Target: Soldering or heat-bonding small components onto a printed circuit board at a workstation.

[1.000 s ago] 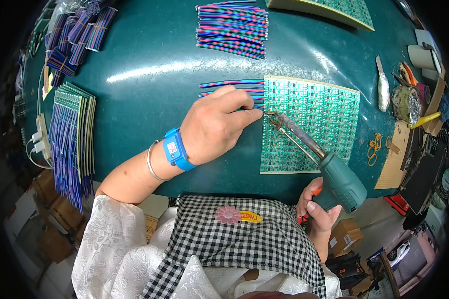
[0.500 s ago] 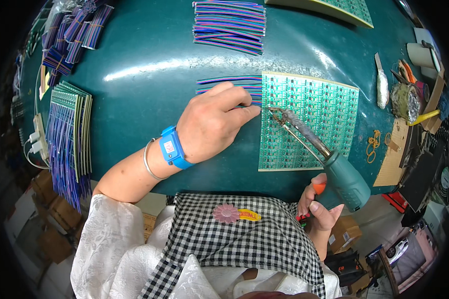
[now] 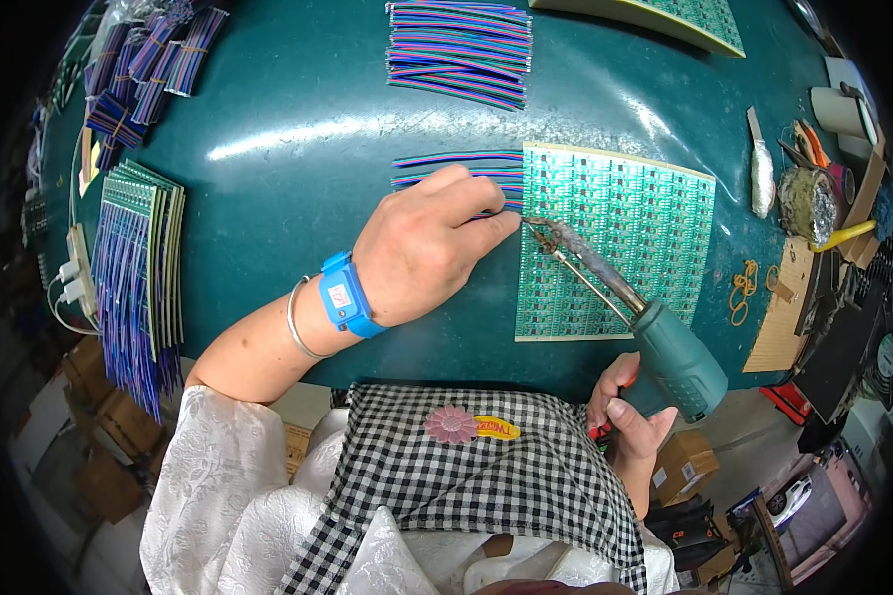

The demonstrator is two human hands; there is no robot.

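Observation:
A green panel of small circuit boards (image 3: pixel 655 213) lies flat on the table before me. Several multicoloured ribbon cables (image 3: pixel 451 157) stretch leftward from the upper part of its left edge. My left hand (image 3: pixel 422 243), with a blue strap on the wrist, pinches a ribbon cable at that edge; the fingers mostly cover it. My right hand (image 3: pixel 630 412) grips a green soldering gun (image 3: pixel 680 357) at the panel's lower right. Its barrel and thin feed tube slant up-left across the panel. The tip is beside my left fingertips; whether it touches the joint I cannot tell.
Loose ribbon cables (image 3: pixel 456 55) lie in a pile at the back. Wired panels (image 3: pixel 144 268) stand stacked at left, below bundled cables (image 3: pixel 149 69). More panels (image 3: pixel 665 18) are stacked back right. A wrapped blade (image 3: pixel 760 174), rubber bands (image 3: pixel 740 297) and a solder spool (image 3: pixel 804 203) sit at right.
The soldering gun has shifted a little to the left, bringing its tip closer to my left fingertips. My right hand moved with it. The left hand keeps its pinch almost unmoved.

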